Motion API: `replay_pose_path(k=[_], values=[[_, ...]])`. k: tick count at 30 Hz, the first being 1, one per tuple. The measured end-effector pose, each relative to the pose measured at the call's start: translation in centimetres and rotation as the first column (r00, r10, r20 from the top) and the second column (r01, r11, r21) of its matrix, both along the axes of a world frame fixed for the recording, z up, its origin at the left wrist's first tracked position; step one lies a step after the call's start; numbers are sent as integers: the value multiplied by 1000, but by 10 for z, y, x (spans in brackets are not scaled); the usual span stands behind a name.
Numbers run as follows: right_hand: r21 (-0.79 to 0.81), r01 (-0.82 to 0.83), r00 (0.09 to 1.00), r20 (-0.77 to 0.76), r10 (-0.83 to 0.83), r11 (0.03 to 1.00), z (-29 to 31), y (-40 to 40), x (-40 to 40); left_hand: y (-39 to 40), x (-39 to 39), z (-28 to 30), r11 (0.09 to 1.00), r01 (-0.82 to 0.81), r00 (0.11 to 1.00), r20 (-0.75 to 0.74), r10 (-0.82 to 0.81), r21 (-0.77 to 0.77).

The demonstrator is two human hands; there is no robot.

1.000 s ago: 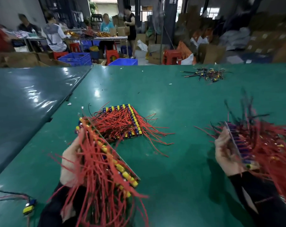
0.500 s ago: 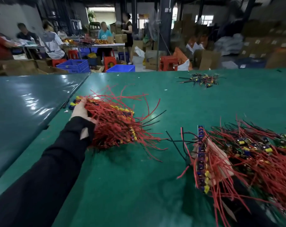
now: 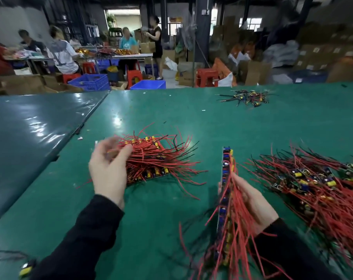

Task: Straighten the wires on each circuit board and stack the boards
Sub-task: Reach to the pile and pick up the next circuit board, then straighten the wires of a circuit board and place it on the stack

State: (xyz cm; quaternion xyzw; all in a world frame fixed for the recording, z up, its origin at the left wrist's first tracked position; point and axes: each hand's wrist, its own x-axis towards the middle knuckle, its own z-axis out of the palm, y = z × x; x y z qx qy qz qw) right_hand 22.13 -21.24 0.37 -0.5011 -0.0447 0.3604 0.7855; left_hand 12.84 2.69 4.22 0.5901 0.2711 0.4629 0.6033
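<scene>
A stack of circuit boards (image 3: 153, 158) with red wires fanning to the right lies flat on the green table (image 3: 151, 219). My left hand (image 3: 108, 170) hovers at the stack's left edge, blurred, its fingers loosely curled against the wire roots and gripping nothing. My right hand (image 3: 254, 205) grips another circuit board (image 3: 225, 199) that stands on its long edge. The thumb is on the bare side and the fingers lie among the red wires, which hang toward me.
A loose heap of boards with tangled red and black wires (image 3: 313, 188) lies at the right. A small bunch of wired parts (image 3: 246, 98) sits far back. A darker table (image 3: 30, 138) adjoins on the left. People work at benches beyond.
My left hand set its board on the stack and has drawn back to the stack's left edge. My right hand has lifted a board from the heap and brought it upright toward the middle.
</scene>
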Motion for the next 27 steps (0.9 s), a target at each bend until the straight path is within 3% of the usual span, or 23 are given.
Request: replay_pose_path(k=[2,5,9,12,18,21,25,27], values=[[11,-50,998,-39,51,999,3,7,-10,-25,-18,-5,963,269,963,7,-269,-3],[-64,-226,973,26,228,972,4,8,-25,-51,-37,-14,820,549,822,-74,-565,-160],[-195,-391,912,50,407,899,-1,9,-39,-59,-44,-22,649,684,648,-131,-750,-334],[-271,-432,881,78,467,860,-7,11,-41,-55,-47,-31,605,685,589,-180,-788,-407],[-300,-494,827,128,547,816,-13,11,-38,-46,-49,-46,601,606,619,-166,-768,-522],[-259,-496,845,75,529,829,-5,7,-35,-41,-48,-50,617,577,684,-97,-723,-536],[-186,-249,955,114,273,950,20,-12,-12,-24,-46,-54,677,459,853,73,-517,-575],[-33,-45,992,114,49,998,32,-26,1,-17,-48,-52,695,399,907,145,-395,-599]])
